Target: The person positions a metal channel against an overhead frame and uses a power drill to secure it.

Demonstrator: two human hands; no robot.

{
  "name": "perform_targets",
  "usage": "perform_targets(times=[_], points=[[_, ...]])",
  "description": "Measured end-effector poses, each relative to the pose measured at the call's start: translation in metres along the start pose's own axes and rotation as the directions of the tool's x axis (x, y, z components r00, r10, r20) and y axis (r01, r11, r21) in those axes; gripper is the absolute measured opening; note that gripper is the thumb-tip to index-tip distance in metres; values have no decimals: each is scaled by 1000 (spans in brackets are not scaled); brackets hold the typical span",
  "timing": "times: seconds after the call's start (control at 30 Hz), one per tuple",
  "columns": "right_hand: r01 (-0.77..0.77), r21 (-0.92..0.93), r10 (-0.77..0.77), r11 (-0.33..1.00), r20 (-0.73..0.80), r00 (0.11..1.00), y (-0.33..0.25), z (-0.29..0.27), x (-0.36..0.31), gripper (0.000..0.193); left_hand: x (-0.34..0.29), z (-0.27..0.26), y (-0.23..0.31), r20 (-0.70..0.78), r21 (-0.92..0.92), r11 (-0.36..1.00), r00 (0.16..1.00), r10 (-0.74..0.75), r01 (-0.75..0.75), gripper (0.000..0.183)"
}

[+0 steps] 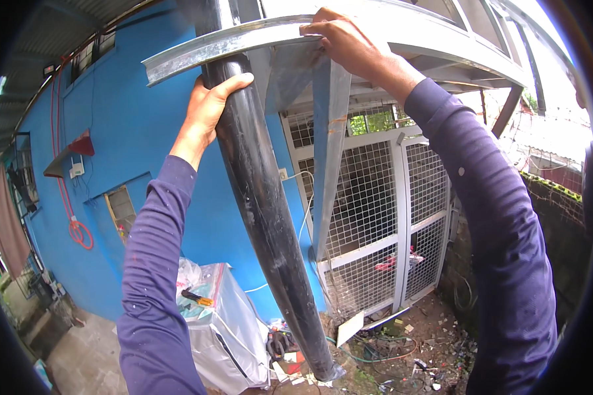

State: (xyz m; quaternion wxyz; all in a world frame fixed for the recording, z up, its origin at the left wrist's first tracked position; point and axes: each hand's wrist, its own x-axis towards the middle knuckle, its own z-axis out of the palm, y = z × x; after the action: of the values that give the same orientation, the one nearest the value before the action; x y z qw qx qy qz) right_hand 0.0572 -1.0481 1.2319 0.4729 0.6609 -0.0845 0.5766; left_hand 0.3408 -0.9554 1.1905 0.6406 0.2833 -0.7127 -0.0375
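A long black pipe (263,197) runs from the top of the view down to the rubble, tilted in this view. My left hand (211,112) is closed round its upper part, the thumb lying across the front and the other fingers partly hidden behind it. Just above that hand, a galvanized metal channel (204,54) crosses in front of the pipe. My right hand (349,43) grips the channel near its right part, fingers curled over the upper edge. A grey steel post (329,145) stands below and behind the right hand.
A blue wall (105,217) stretches along the left. Behind the pipe stands a white mesh gate (369,217). A plastic-covered box (221,342) at lower left bears a tool with a yellow-and-black handle (197,298). Debris and a hose (389,359) lie on the ground.
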Motion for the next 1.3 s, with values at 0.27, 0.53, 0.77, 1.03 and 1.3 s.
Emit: perform_targets(times=[0.27, 0.53, 0.77, 1.03, 1.3], points=[[7, -95, -1, 995, 63, 998, -7, 5, -1, 38, -1, -8, -5, -10, 19, 1000, 1000, -21, 21, 55], [29, -177, -29, 984, 1, 1000, -4, 9, -4, 35, 0, -8, -6, 5, 14, 1000, 1000, -8, 8, 59], [20, -189, -20, 982, 0, 1000, 1, 15, -6, 31, 1, -6, -6, 6, 7, 1000, 1000, 6, -6, 59], [-62, -227, 61, 972, -9, 998, -29, 1, -7, 36, -2, -8, -4, -12, 12, 1000, 1000, -7, 7, 59], [-137, -272, 117, 953, -88, 989, -34, 2, -13, 38, 1, -7, -5, 10, -3, 1000, 1000, 5, -4, 58]])
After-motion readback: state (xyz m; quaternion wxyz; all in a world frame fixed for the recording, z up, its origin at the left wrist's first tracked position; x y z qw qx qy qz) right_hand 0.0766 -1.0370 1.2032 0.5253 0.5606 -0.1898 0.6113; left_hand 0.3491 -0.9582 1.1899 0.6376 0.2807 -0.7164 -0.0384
